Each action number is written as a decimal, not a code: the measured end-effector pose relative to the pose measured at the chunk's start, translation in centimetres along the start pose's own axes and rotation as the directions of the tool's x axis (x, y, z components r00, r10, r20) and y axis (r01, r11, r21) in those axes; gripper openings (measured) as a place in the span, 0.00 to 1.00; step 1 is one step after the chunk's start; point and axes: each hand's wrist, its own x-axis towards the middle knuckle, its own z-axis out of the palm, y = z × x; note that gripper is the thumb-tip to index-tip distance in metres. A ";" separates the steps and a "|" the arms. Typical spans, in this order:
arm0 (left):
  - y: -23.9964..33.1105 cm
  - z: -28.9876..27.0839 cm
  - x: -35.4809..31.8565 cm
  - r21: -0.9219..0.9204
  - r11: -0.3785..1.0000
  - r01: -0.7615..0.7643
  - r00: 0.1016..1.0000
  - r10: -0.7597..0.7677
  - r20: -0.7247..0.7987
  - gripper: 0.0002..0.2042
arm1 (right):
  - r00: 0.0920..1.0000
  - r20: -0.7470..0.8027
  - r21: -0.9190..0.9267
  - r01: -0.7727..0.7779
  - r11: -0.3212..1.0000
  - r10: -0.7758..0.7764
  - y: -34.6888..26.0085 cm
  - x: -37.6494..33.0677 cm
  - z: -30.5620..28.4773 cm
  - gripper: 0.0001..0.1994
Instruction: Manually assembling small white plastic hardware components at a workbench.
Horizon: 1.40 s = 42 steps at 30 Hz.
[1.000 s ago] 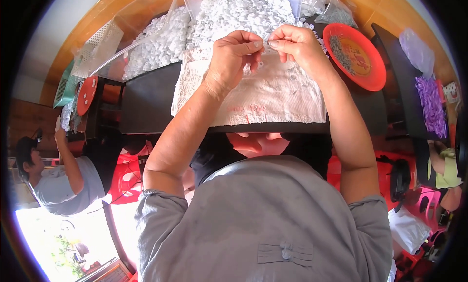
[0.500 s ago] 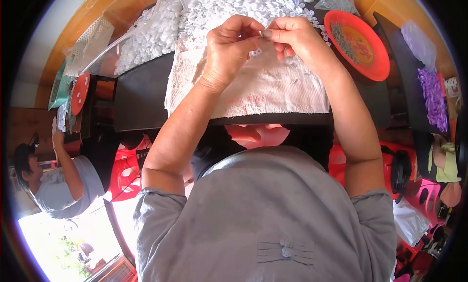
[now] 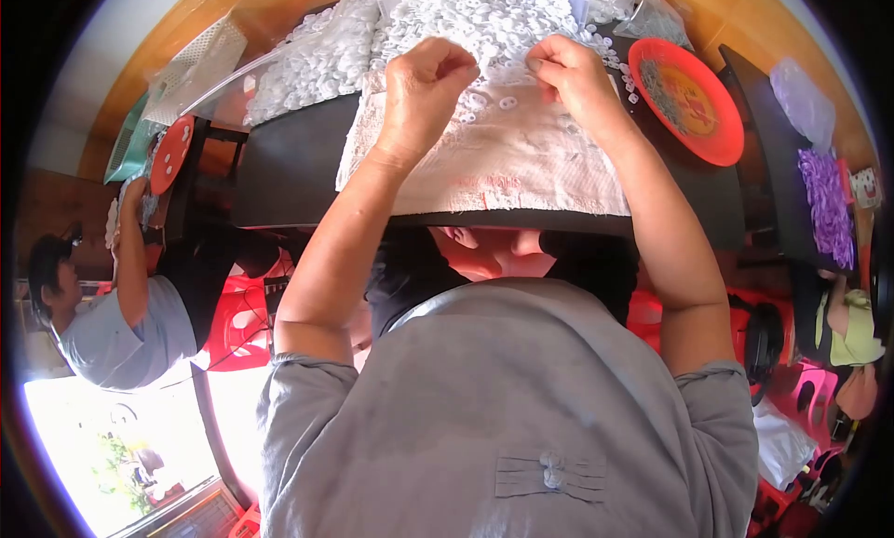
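My left hand (image 3: 416, 96) is over the pale towel (image 3: 540, 180), thumb and fingers pinched together; whatever they may hold is too small to make out. To its right, my right hand (image 3: 575, 77) also has thumb and forefinger closed, with no nameable thing showing between them. A gap separates the two hands. Small white oval plastic pieces (image 3: 507, 102) with holes lie on the towel between them. Just beyond spreads a large heap of the same white pieces (image 3: 475, 17).
A red plate (image 3: 731, 138) with small grey metal pieces (image 3: 663, 96) stands at the right. Bagged white pieces (image 3: 317, 59) lie at the left of the dark table (image 3: 289, 180). Purple strips (image 3: 827, 203) are far right. A person (image 3: 130, 324) sits at the left.
My hands, earlier meeting over the towel, have moved apart. The white pieces between them now show more plainly. The whole view has shifted slightly.
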 end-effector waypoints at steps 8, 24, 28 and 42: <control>-1.9 -2.2 -3.5 0.268 0.952 -0.147 0.970 0.086 0.226 0.03 | 0.998 0.042 0.045 0.049 0.998 -0.051 -2.5 -1.0 1.1 0.03; -3.7 -1.0 -1.8 0.422 0.843 -0.334 0.908 0.168 0.383 0.05 | 0.999 0.036 0.162 -0.010 0.987 0.005 -2.3 -1.4 3.2 0.02; -1.2 -0.9 -0.6 0.054 0.991 0.121 0.947 -0.132 0.292 0.04 | 0.997 -0.058 0.219 0.070 0.973 -0.058 -1.9 -1.4 3.4 0.01; 1.2 2.8 0.5 -0.614 0.663 0.428 0.902 -0.359 0.241 0.04 | 0.934 -0.178 -0.044 0.309 0.950 -0.311 -2.3 -1.5 2.4 0.03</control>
